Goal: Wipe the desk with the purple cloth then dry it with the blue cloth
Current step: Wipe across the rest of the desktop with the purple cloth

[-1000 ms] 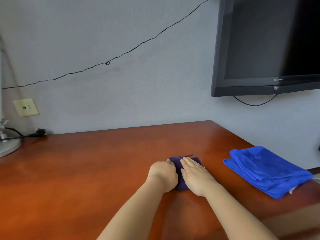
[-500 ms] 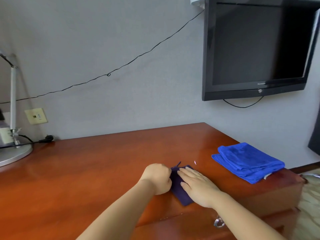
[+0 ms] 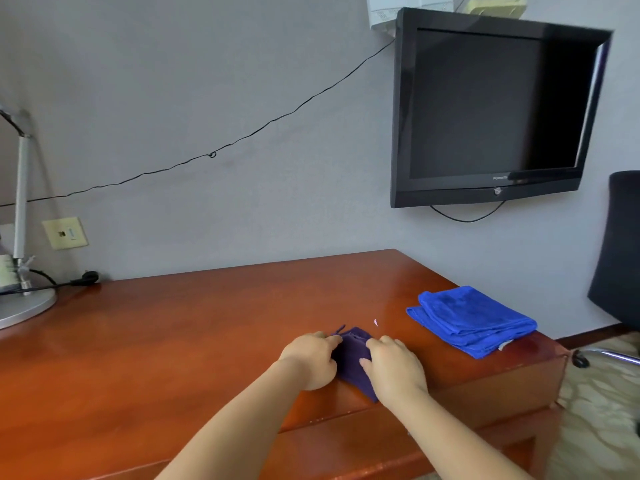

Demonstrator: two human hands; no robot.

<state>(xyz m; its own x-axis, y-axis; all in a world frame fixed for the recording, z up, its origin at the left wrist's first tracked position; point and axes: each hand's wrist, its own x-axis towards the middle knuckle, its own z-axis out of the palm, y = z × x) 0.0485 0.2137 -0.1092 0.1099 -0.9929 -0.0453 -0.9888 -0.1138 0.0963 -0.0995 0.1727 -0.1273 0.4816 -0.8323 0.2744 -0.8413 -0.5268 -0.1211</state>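
Observation:
A small folded purple cloth (image 3: 351, 358) lies near the front edge of the reddish wooden desk (image 3: 173, 341). My left hand (image 3: 310, 358) pinches its left side with curled fingers. My right hand (image 3: 394, 367) grips its right side, fingers curled over the cloth's far edge. Both hands hide much of the cloth. A folded blue cloth (image 3: 471, 320) rests on the desk's right end, apart from both hands.
A silver desk lamp (image 3: 20, 299) stands at the desk's far left, with a plug and cable beside it. A black TV (image 3: 491, 112) hangs on the wall at right. A dark office chair (image 3: 620, 258) stands right of the desk.
The view has pulled back and up, showing the desk front and the chair. My right hand went from lying flat on the purple cloth to curling round its edge; the cloth looks bunched.

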